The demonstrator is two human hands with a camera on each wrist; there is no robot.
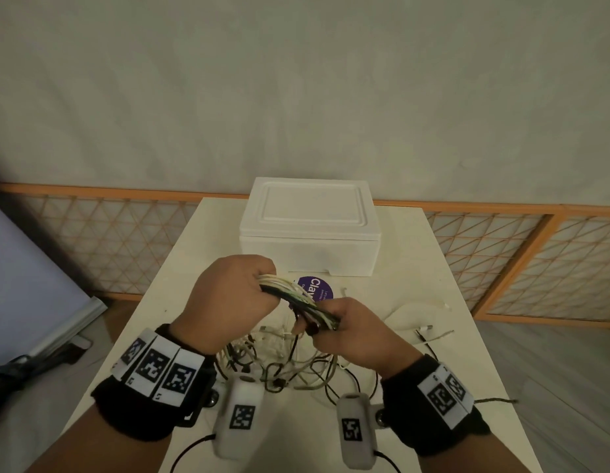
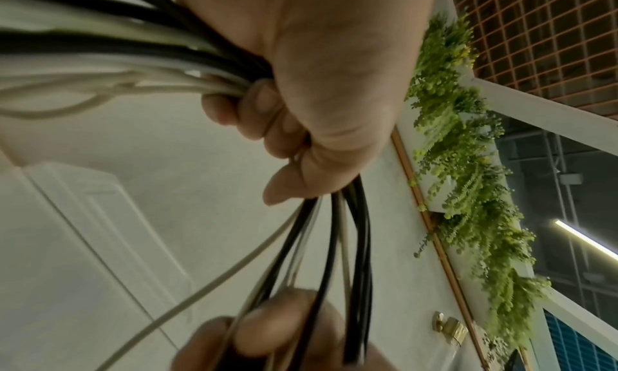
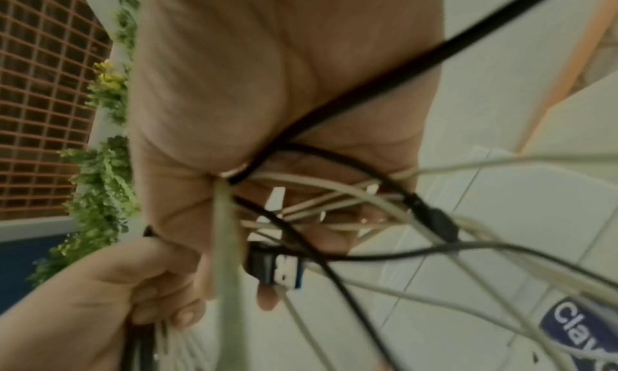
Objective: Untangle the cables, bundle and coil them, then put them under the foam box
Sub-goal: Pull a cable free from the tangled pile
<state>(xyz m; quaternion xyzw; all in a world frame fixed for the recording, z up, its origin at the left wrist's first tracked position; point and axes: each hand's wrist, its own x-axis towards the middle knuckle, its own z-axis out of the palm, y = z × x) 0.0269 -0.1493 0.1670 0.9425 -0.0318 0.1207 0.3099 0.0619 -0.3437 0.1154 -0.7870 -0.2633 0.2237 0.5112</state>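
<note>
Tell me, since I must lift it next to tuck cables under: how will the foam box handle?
The foam box is probably light for its bulk, being white foam. Its lid looks separate, so it may shift if tilted. Its edges likely dent under hard pinching.

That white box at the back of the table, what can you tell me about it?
The foam box is white, rectangular, apparently expanded foam. A lid with a raised, rounded-corner panel sits closed on it, overhanging the body slightly. It stands upright at the far end of the white table, beyond both hands. A small notch shows at its front bottom edge. Neither hand touches it, and no cable visibly reaches it; a purple round sticker lies on the table just before it.
</note>
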